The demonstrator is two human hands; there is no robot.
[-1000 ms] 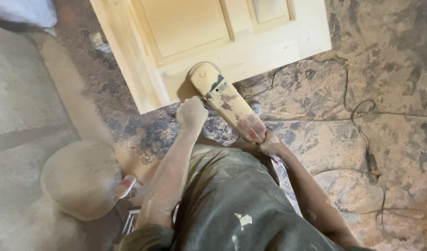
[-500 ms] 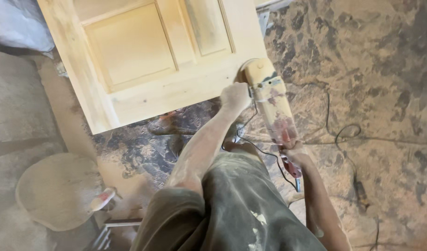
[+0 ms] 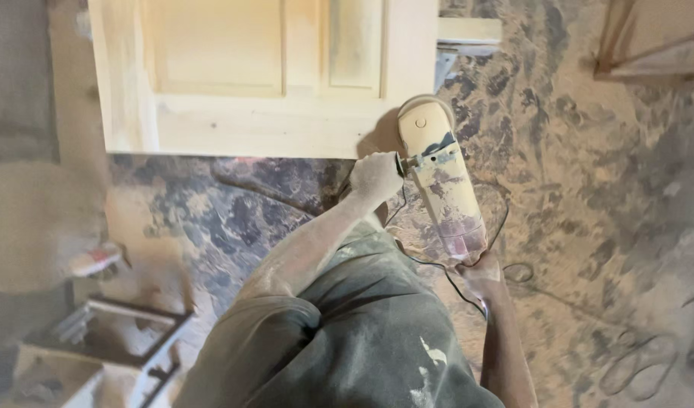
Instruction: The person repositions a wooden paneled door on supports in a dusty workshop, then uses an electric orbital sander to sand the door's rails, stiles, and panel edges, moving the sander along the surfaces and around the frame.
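A dust-coated angle grinder [image 3: 440, 176] points away from me, its round head at the near right corner of a pale wooden panelled door [image 3: 264, 79] lying flat. My left hand [image 3: 375, 175] grips the side handle of the grinder. My right hand [image 3: 479, 268] holds the rear end of its body. A black power cord [image 3: 438, 268] runs from the tool's rear past my dusty shirt and down to the floor.
The floor [image 3: 589, 196] is thick with sawdust, with cord loops [image 3: 634, 363] at the lower right. A round dusty stool top [image 3: 37, 227] and a wooden frame piece [image 3: 113, 340] sit at the left. Timber pieces [image 3: 649, 45] lie at the upper right.
My view has shifted, so the door now lies further left and higher. The grinder has moved from the door's near edge to its near right corner, both hands still on it.
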